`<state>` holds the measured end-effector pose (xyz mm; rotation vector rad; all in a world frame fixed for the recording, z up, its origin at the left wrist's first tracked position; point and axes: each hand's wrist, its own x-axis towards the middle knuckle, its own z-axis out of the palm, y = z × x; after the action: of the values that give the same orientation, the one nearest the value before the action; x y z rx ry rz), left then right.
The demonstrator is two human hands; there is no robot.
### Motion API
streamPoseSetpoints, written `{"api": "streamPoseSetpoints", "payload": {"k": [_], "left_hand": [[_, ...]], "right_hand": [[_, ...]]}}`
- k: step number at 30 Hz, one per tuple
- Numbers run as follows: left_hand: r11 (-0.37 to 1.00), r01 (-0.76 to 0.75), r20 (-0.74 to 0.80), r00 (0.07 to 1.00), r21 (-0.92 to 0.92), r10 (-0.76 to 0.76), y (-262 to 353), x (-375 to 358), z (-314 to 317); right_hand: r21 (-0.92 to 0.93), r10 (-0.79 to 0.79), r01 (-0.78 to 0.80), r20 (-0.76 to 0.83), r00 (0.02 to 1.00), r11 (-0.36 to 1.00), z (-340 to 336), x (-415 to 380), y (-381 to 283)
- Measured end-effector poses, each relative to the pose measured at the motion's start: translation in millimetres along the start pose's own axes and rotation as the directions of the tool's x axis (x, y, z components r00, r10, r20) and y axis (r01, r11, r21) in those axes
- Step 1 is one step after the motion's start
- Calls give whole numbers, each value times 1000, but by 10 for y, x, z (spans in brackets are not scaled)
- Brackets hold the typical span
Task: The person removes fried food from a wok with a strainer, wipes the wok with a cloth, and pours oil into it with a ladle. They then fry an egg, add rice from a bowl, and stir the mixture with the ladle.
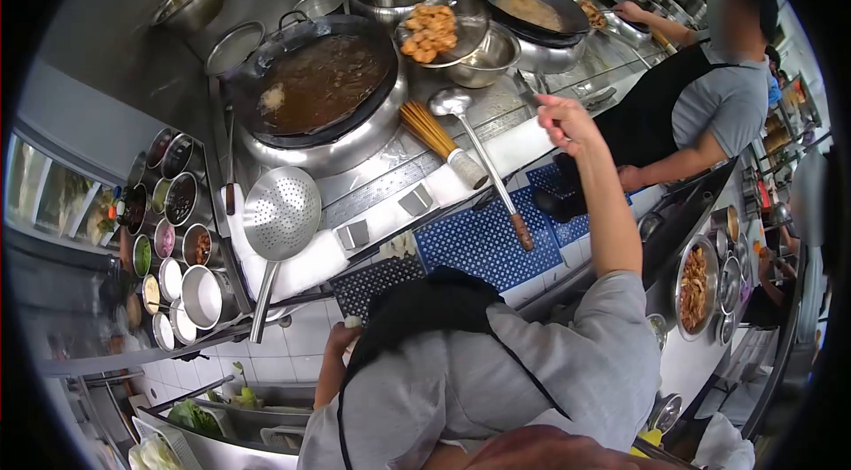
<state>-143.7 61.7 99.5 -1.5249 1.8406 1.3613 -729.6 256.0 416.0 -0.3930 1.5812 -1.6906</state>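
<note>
My left hand (340, 339) is low beside my apron, closed around a small white lump (353, 322); its exact kind I cannot make out. My right hand (572, 124) is raised over the front counter edge, index finger stretched out, the others partly bent, with nothing visible in it. Below it, a ladle (483, 151) with a wooden handle lies across the edge. Left of that rests a bamboo wok brush (439, 140). A big wok (390, 71) holds brown oil with a pale lump (272, 97) at its left side. A perforated skimmer (282, 213) lies in front.
Fried golden pieces (429, 33) sit on a strainer over a steel bowl (487, 58). A second wok (532, 9) stands behind, near a co-worker (709, 97) in a black apron. Ingredient tubs (202, 297) line the left. A bowl of fried food (697, 288) is at right.
</note>
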Motion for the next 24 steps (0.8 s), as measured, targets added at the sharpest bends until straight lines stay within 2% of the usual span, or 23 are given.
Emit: {"api": "streamPoseSetpoints", "payload": {"k": [4,7,9,13,15,16,17,18,20,22,24], "left_hand": [[995,4,48,999,-97,1,-9,138,27],[998,12,-8,1000,-54,-12,340,-184,-43],[996,14,34,999,-90,-11,99,38,28],[996,-16,80,997,-88,23,48,21,5],[998,20,36,999,-55,-18,13,13,22],[999,38,13,999,-39,-38,-11,22,41],[999,-34,31,999,-11,34,-209,180,105],[994,-105,52,993,14,105,-515,428,193],[990,-136,72,988,28,133,-711,520,266],[999,-53,72,996,6,52,-624,486,261],[989,-119,32,993,93,117,-586,388,258]], "right_hand": [[-216,-89,63,-112,990,974,-346,51,-248],[-455,-142,54,-161,977,889,-470,220,-308],[-606,-181,26,-197,964,795,-513,358,-295],[-898,-274,-110,-244,930,427,-223,392,-336],[-998,-479,42,12,878,52,-310,515,-191],[-984,-537,97,163,828,-150,-156,456,-233],[-999,-449,16,35,893,-46,-13,358,-300],[-997,-451,21,50,891,-70,76,286,-333],[-992,-453,36,86,888,-117,194,248,-346],[-982,-445,46,125,887,-184,264,249,-357],[-977,-462,52,144,875,-206,419,152,-428]]}}
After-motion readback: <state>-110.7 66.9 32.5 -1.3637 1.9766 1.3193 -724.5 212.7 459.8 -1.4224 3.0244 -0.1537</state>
